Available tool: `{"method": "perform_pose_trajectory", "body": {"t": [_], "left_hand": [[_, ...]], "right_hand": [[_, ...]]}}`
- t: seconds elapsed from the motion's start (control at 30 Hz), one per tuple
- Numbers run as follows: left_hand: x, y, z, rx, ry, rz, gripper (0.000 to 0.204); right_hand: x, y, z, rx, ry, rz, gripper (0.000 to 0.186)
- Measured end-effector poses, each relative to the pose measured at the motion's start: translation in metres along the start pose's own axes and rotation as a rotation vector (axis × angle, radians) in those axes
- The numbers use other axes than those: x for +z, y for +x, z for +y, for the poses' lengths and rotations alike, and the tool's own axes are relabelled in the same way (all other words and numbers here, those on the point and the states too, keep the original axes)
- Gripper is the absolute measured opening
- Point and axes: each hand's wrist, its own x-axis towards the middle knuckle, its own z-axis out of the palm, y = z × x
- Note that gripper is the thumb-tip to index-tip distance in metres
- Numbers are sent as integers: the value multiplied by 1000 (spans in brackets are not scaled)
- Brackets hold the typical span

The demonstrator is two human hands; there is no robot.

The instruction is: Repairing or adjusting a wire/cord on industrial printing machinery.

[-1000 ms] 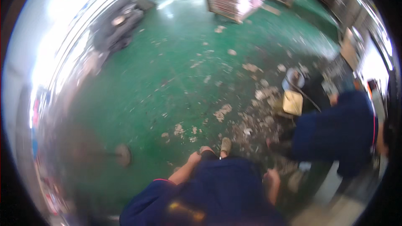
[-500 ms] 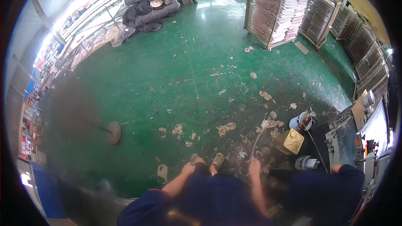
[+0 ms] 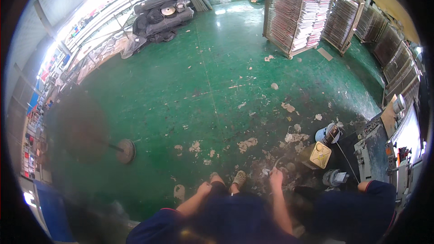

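Observation:
My right hand [image 3: 275,179] is closed around one end of a thin, pale, hose-like strip [image 3: 280,159]. The strip's far end is hard to make out against the stained floor. My left hand [image 3: 204,188] hangs beside my left knee with its fingers curled, and nothing shows in it. Right of my right hand stand a yellowish jerrycan [image 3: 320,155], a pale blue bucket [image 3: 324,134] with dark contents, and a grey tub [image 3: 333,177]. My feet, in tan clogs [image 3: 239,179], are on the green floor.
Close on my right is a co-worker in a dark shirt [image 3: 352,208], beside a machine [image 3: 375,153]. A round-based stand [image 3: 126,151] is at left. Tall loaded racks [image 3: 289,13] stand far right; dark wrapped rolls [image 3: 167,20] lie far left. Pale patches mark the floor.
The strip in my right hand, long and curved upward before, now looks much shorter. The floor objects have shifted slightly in view. More of a distant person shows at the top.

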Motion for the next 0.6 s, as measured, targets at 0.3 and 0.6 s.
{"method": "perform_pose_trajectory", "body": {"t": [0.3, 0.6], "left_hand": [[3, 7, 17, 45, 115, -38, 43], [1, -44, 239, 1547, 56, -567, 33]], "right_hand": [[-6, -5, -14, 126, 170, -51, 47], [-15, 22, 12, 62, 29, -1, 45]]}}
